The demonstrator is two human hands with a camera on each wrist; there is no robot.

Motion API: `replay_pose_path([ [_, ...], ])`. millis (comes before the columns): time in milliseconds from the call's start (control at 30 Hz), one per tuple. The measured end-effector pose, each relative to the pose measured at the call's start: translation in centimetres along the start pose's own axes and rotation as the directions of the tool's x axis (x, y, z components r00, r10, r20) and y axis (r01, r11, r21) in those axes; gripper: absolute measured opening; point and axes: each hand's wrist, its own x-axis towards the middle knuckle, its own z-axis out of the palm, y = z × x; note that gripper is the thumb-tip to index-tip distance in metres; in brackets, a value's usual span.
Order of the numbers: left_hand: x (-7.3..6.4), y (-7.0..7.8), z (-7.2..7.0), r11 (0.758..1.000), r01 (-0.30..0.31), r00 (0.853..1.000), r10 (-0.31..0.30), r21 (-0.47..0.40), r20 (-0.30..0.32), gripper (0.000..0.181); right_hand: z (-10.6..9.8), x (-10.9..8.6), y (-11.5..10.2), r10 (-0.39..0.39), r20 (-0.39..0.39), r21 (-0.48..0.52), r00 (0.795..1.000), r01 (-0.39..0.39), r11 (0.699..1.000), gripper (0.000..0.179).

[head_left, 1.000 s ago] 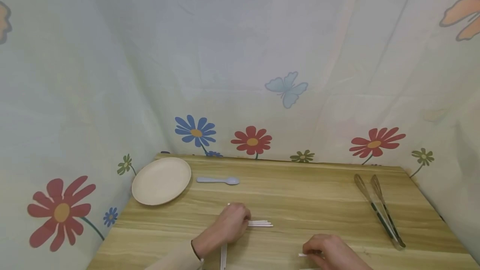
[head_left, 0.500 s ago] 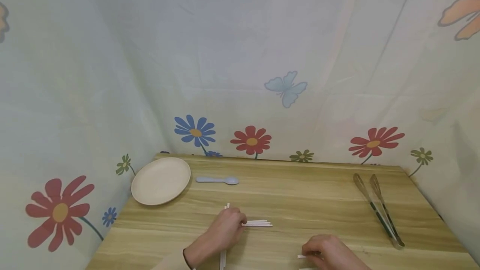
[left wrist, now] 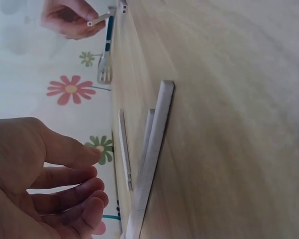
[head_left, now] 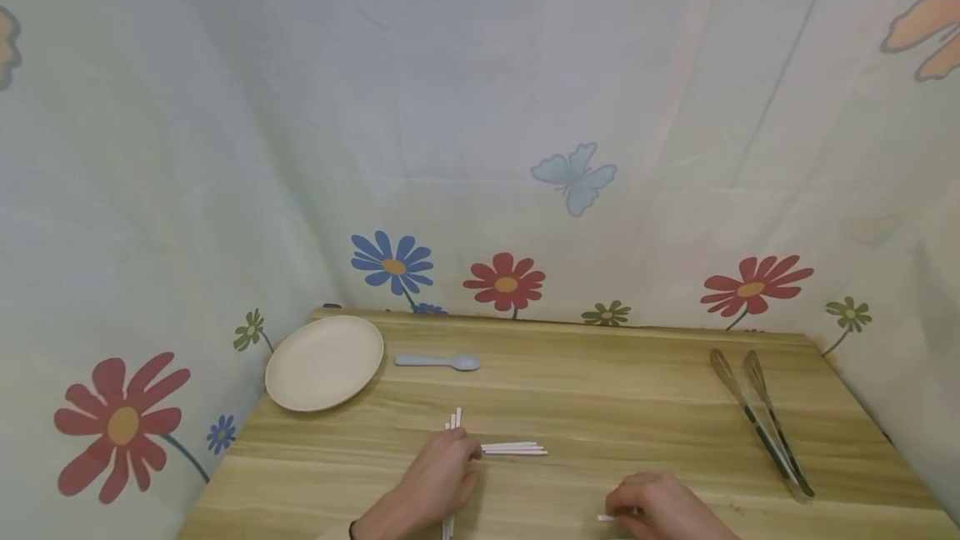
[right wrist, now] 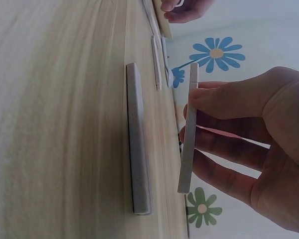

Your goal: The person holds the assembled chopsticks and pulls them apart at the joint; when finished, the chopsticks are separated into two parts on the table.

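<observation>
My right hand [head_left: 667, 507] pinches a slim white square-ended stick [right wrist: 188, 144] between thumb and fingers, held off the table. Under it, a second white stick [right wrist: 139, 149] lies on the wood. My left hand [head_left: 438, 473] hovers over a group of lengthwise white sticks [head_left: 456, 419], covering their middle in the head view. Its fingers [left wrist: 70, 194] are loosely curled with nothing between them in the left wrist view. Close to those fingertips, several white sticks [head_left: 515, 448] lie crosswise, pointing right.
A beige plate [head_left: 324, 363] stands at the back left of the wooden table [head_left: 585, 390]. Beside it lies a light blue spoon [head_left: 437, 362]. Metal tongs [head_left: 765, 427] with dark grips lie at the right. A flowered curtain [head_left: 450, 107] surrounds the table.
My left hand has drawn back down and to the left, uncovering more of the crosswise sticks and the far ends of the lengthwise ones. The right hand has stayed nearly still with its stick.
</observation>
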Motion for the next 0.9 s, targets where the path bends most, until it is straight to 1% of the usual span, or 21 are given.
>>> replay_pose_path([
  [133, -0.4, 0.1, -0.1, 1.0, -0.007, 1.0, 0.008, 0.019, -0.014, 0.017, 0.3, -0.1, 0.1, -0.029, -0.032, -0.029, 0.999, 0.028, 0.999, 0.012],
  [233, -0.6, 0.2, -0.2, 1.0, 0.022, 1.0, -0.022, 0.022, 0.006, 0.017, 0.3, -0.2, 0.1, -0.043, -0.041, -0.039, 0.998, 0.041, 0.998, 0.011],
  [400, -1.0, 0.4, -0.3, 0.997, 0.074, 0.996, -0.075, 0.007, 0.042, 0.016, 0.1, -0.1, 0.0, -0.013, -0.006, -0.014, 1.0, 0.013, 1.0, 0.009],
  [600, -1.3, 0.5, -0.2, 0.995, 0.1, 0.993, -0.1, 0.004, 0.065, 0.017, 0.0, 0.0, -0.1, 0.039, 0.033, 0.001, 0.999, -0.039, 0.999, 0.007],
  [767, -1.5, 0.6, -0.3, 0.995, 0.097, 0.993, -0.098, 0.015, 0.06, 0.017, 0.0, 0.1, -0.4, 0.079, 0.056, 0.004, 0.995, -0.079, 0.997, 0.006],
  [900, -1.8, 0.6, -0.3, 0.996, 0.091, 0.995, -0.092, 0.019, 0.036, 0.017, -0.1, 0.3, -0.5, 0.087, 0.065, 0.008, 0.994, -0.087, 0.996, 0.006],
])
